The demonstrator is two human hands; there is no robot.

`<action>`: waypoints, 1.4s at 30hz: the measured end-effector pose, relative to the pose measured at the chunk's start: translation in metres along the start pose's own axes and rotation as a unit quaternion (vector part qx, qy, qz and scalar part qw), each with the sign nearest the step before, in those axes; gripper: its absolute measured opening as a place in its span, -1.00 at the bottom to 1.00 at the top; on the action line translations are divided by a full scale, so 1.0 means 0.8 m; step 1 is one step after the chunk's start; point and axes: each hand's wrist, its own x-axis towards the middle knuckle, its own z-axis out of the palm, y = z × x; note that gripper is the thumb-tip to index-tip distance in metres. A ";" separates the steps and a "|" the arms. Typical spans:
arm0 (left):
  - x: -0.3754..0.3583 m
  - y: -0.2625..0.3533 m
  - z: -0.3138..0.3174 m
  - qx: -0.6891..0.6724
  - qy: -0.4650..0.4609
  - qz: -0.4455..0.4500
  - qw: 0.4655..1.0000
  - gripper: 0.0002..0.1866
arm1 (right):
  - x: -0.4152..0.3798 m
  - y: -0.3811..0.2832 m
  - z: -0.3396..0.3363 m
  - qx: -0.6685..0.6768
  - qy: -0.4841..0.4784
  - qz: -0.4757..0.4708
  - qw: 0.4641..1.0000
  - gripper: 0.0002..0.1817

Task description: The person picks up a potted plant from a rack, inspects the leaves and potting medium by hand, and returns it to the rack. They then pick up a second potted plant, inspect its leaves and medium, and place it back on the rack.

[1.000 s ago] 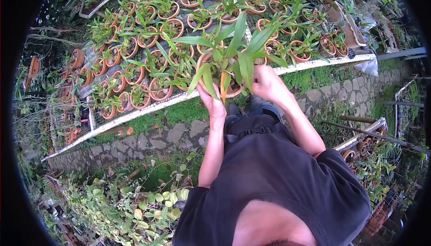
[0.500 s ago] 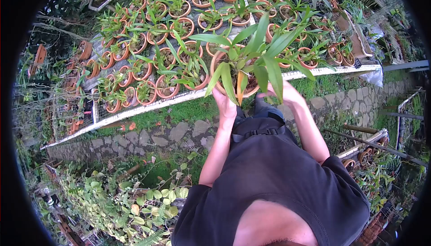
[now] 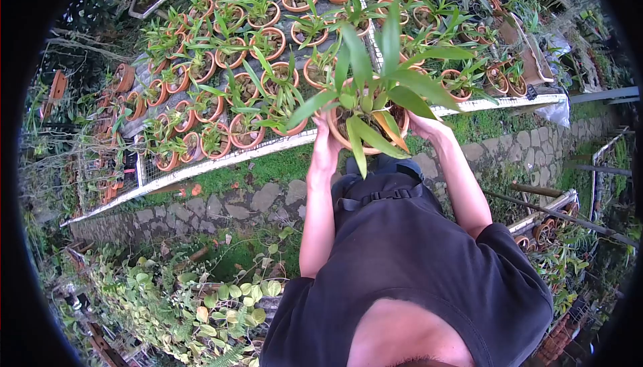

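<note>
A terracotta pot (image 3: 339, 136) with a large long-leaved green plant (image 3: 367, 102) is held up in front of me, over the near edge of the bench. One yellow-orange leaf (image 3: 390, 130) hangs over its right side. My left hand (image 3: 325, 140) grips the pot's left side, its fingers partly hidden behind the wall. On the right side my right hand (image 3: 429, 128) holds the rim, with its fingertips hidden by leaves and pot.
Rows of smaller potted plants (image 3: 268, 43) stand on the mesh bench (image 3: 221, 161) beyond. Below it runs a stone path (image 3: 266, 196). Leafy plants (image 3: 234, 293) grow at lower left; a rack (image 3: 546, 213) with pots is at right.
The pot has turned, swinging the yellow leaf to the right, and has shifted slightly right. My right hand has come against the pot's right side; my left hand has moved slightly left.
</note>
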 end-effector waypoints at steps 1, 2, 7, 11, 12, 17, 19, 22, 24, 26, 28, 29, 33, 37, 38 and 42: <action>0.000 0.000 -0.008 -0.032 -0.025 -0.049 0.998 -0.14 | 0.004 -0.012 -0.005 -0.059 -0.015 0.054 0.997 -0.36; 0.001 -0.010 -0.012 -0.026 -0.017 -0.055 0.998 -0.16 | -0.002 -0.019 -0.002 -0.066 -0.024 0.067 0.995 -0.28; 0.004 -0.031 -0.013 -0.038 0.014 -0.056 0.998 -0.26 | 0.006 -0.015 -0.006 -0.047 -0.033 0.040 0.998 -0.23; 0.008 -0.043 -0.008 -0.022 0.046 0.004 0.999 -0.32 | -0.017 0.002 0.007 -0.103 0.167 -0.161 0.967 -0.44; 0.010 -0.046 -0.009 -0.029 0.057 0.013 0.998 -0.33 | -0.018 0.010 0.005 -0.127 0.181 -0.197 0.955 -0.52; 0.013 -0.034 -0.002 -0.017 0.084 -0.001 0.996 -0.33 | -0.049 0.005 0.024 -0.229 0.215 -0.308 0.898 -0.86; 0.014 -0.028 0.010 -0.028 0.096 0.016 0.995 -0.31 | -0.059 -0.007 0.036 -0.284 0.206 -0.368 0.861 -0.89; 0.013 -0.027 0.013 -0.054 0.096 0.002 0.994 -0.23 | -0.072 -0.031 0.049 -0.357 0.128 -0.379 0.844 -0.87; 0.011 -0.033 0.012 -0.035 0.102 -0.004 0.994 -0.20 | -0.075 -0.042 0.054 -0.422 0.081 -0.401 0.809 -0.82; 0.010 -0.042 0.009 0.002 0.113 0.003 0.994 -0.19 | -0.074 -0.045 0.056 -0.502 0.050 -0.393 0.768 -0.81; 0.012 -0.056 0.001 0.047 0.122 0.032 0.991 -0.22 | -0.072 -0.045 0.056 -0.515 0.027 -0.362 0.777 -0.79; 0.015 -0.066 -0.005 0.074 0.125 0.057 0.988 -0.24 | -0.072 -0.045 0.056 -0.521 0.022 -0.367 0.770 -0.79; 0.011 -0.057 0.007 0.031 0.132 0.090 0.987 -0.16 | -0.074 -0.043 0.058 -0.538 0.040 -0.377 0.753 -0.78; 0.014 -0.064 -0.001 0.054 0.110 0.150 0.981 -0.16 | -0.084 -0.037 0.065 -0.540 0.085 -0.326 0.771 -0.80; 0.015 -0.070 -0.006 0.053 0.117 0.149 0.980 -0.17 | -0.085 -0.037 0.066 -0.555 0.099 -0.310 0.766 -0.81; 0.014 -0.073 -0.007 0.041 0.115 0.157 0.980 -0.19 | -0.086 -0.044 0.059 -0.545 0.105 -0.327 0.765 -0.80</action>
